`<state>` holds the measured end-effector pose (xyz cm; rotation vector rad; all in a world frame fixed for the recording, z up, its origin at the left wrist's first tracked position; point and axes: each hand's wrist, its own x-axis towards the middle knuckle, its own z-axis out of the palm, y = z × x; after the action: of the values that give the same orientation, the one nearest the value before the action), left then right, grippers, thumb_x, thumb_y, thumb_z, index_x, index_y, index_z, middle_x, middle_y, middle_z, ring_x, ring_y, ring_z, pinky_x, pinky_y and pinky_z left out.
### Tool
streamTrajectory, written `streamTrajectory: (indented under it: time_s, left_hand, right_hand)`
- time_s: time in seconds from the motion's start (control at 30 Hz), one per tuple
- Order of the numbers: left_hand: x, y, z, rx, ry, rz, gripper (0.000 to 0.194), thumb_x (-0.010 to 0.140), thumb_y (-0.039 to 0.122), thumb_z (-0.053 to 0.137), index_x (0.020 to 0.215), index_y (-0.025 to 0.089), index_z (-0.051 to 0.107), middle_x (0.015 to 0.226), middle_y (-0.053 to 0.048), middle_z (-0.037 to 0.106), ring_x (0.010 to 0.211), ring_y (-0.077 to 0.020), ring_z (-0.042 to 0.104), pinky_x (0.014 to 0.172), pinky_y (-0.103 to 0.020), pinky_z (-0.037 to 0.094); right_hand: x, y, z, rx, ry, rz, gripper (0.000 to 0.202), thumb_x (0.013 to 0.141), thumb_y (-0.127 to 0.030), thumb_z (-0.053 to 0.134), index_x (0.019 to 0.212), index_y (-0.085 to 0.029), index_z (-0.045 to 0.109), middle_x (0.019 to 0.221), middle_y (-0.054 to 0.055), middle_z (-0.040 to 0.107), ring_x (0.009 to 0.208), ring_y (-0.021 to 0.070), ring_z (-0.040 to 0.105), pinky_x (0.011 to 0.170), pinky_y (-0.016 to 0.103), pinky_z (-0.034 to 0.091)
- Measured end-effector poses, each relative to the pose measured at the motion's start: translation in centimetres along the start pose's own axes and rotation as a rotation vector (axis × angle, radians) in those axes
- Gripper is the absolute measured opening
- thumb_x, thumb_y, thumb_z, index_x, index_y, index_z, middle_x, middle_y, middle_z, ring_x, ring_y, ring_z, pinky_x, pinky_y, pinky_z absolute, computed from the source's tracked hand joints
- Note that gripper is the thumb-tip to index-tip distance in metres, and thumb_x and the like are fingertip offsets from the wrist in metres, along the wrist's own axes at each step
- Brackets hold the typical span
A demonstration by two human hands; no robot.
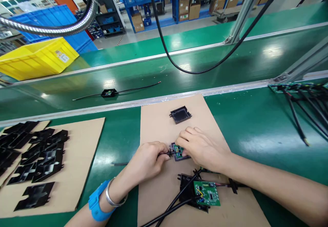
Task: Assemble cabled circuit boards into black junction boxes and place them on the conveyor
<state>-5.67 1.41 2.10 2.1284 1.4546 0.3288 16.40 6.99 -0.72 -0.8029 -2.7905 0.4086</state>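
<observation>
A small green circuit board (178,151) sits in a black plastic case on the cardboard sheet. My left hand (151,157) pinches the black cable at the left end of that case, thumb against fingers. Over the right side of the board, my right hand (201,148) is closed, its thumb and fingertips at the board and case; it partly hides both. Nearer to me lie another black case (188,189) and a larger green circuit board (208,193) with black cables across them. An empty black case (180,114) rests beyond my hands.
Several black plastic cases (48,155) lie on cardboard (84,152) at left. Across the metal rail is a cased board (109,93) with cables. Boards with black cables (304,90) lie at right. A yellow bin (36,58) stands far left; a black cable (194,72) hangs ahead.
</observation>
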Motion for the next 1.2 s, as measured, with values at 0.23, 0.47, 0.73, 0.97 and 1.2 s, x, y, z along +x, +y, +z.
streamTrajectory:
  time_s: [0.23, 0.47, 0.73, 0.97, 1.2]
  left_hand:
    - [0.2, 1.6, 2.0, 0.285, 0.158, 0.023, 0.016, 0.090, 0.015, 0.047, 0.081, 0.019, 0.060, 0.075, -0.001, 0.067, 0.065, -0.0161, 0.064, 0.058, -0.026, 0.047]
    - [-0.4, 1.9, 3.5, 0.491, 0.185, 0.028, 0.025, 0.083, 0.002, 0.041, 0.080, 0.017, 0.061, 0.066, -0.004, 0.061, 0.055, -0.0210, 0.059, 0.049, -0.031, 0.044]
    - [-0.3, 2.1, 2.8, 0.621, 0.254, 0.198, 0.030, 0.085, 0.000, 0.039, 0.101, 0.012, 0.061, 0.074, -0.004, 0.065, 0.058, -0.0182, 0.059, 0.052, -0.030, 0.048]
    - [-0.5, 1.4, 2.3, 0.591, 0.213, 0.194, 0.031, 0.089, 0.002, 0.037, 0.110, 0.012, 0.057, 0.086, -0.008, 0.068, 0.069, -0.0192, 0.062, 0.059, -0.031, 0.050]
    - [-0.4, 2.2, 3.6, 0.861, 0.110, 0.228, 0.033, 0.089, -0.002, 0.033, 0.101, 0.010, 0.061, 0.077, -0.009, 0.063, 0.063, -0.0199, 0.057, 0.054, -0.031, 0.045]
  right_hand:
    - [-0.2, 0.9, 0.3, 0.117, 0.041, -0.100, 0.009, 0.091, -0.012, 0.054, 0.091, -0.019, 0.060, 0.083, 0.001, 0.057, 0.084, 0.0182, 0.041, 0.074, 0.031, 0.034]
    - [-0.5, 1.1, 0.0, -0.022, 0.029, -0.192, 0.019, 0.091, -0.009, 0.052, 0.099, -0.021, 0.065, 0.091, 0.005, 0.058, 0.086, 0.0208, 0.040, 0.072, 0.034, 0.030]
    - [-0.5, 0.8, -0.3, -0.025, 0.026, -0.190, 0.016, 0.095, -0.016, 0.052, 0.101, -0.019, 0.066, 0.086, 0.005, 0.056, 0.084, 0.0213, 0.042, 0.066, 0.035, 0.028]
    - [-0.5, 1.0, -0.4, 0.019, 0.030, -0.184, 0.017, 0.093, -0.011, 0.053, 0.102, -0.017, 0.066, 0.089, 0.006, 0.060, 0.086, 0.0219, 0.042, 0.066, 0.035, 0.029]
    - [0.5, -0.5, -1.2, -0.047, -0.035, -0.164, 0.014, 0.089, -0.011, 0.053, 0.086, -0.016, 0.065, 0.086, 0.009, 0.056, 0.086, 0.0237, 0.044, 0.064, 0.036, 0.031]
